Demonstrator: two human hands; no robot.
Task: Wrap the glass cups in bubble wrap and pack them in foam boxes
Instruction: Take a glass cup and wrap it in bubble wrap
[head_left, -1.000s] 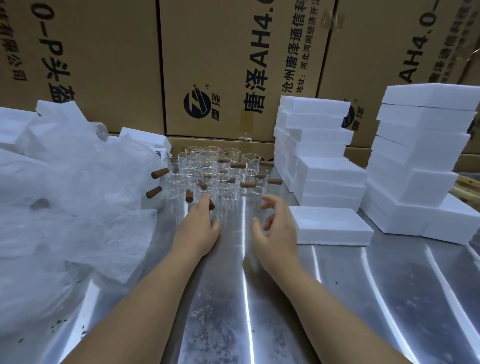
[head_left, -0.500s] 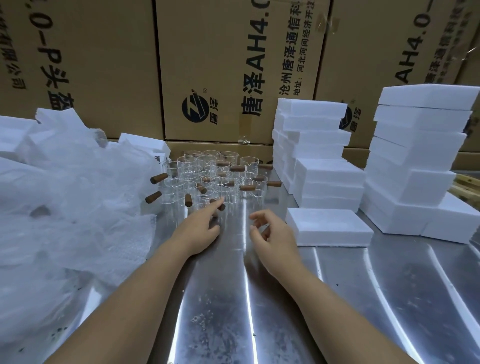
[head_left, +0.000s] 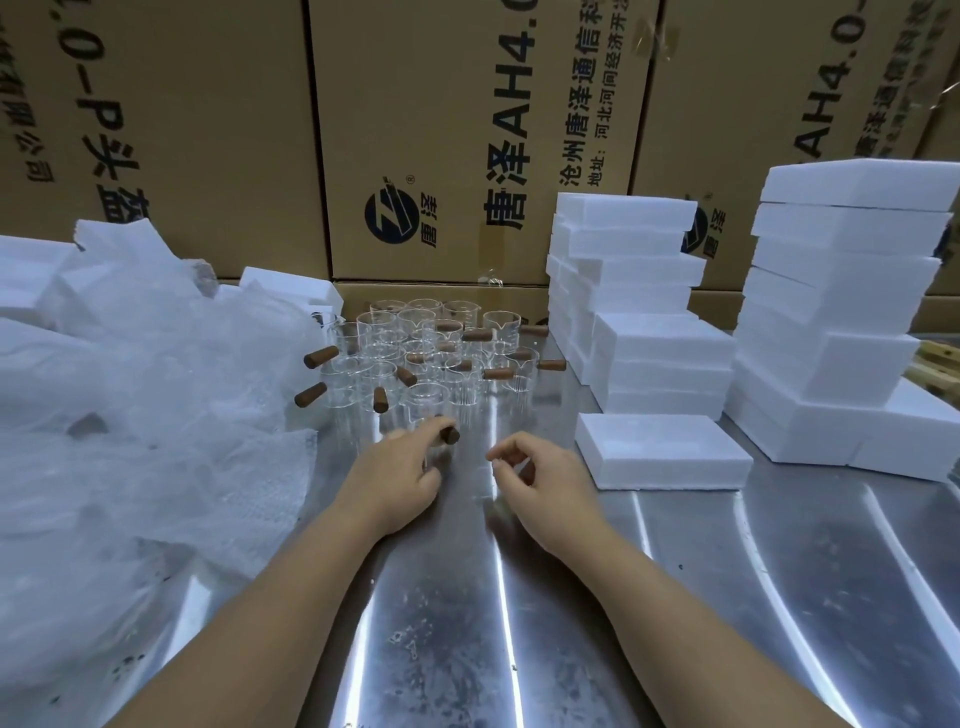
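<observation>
Behind, cardboard cartons (head_left: 467, 130) standing as wall along metal table (head_left: 519, 623). At left, bubble wrap (head_left: 156, 415) heaping against glass cups (head_left: 415, 353), which are clustering at table's middle back. At right, foam boxes (head_left: 660, 358) sitting in two stacks; single foam box (head_left: 660, 452) lying flat just beside right hand (head_left: 545, 478). Person's left hand (head_left: 400, 478) reaching forward, fingertips resting on wooden handle (head_left: 450, 435) of nearest cup (head_left: 428, 402); grasp unclear. Right hand's fingers curling loosely, holding nothing.

Clear glass, white foam, tan card.
The glass cups (head_left: 431, 358) are colourless with brown handles (head_left: 320, 357); the foam boxes (head_left: 660, 457) white; the bubble wrap (head_left: 156, 415) milky white, dotted with bubbles. The table (head_left: 571, 623) is streaky silver with dark specks. The cartons (head_left: 457, 130) are tan with black print and a dark blue logo (head_left: 390, 215).
</observation>
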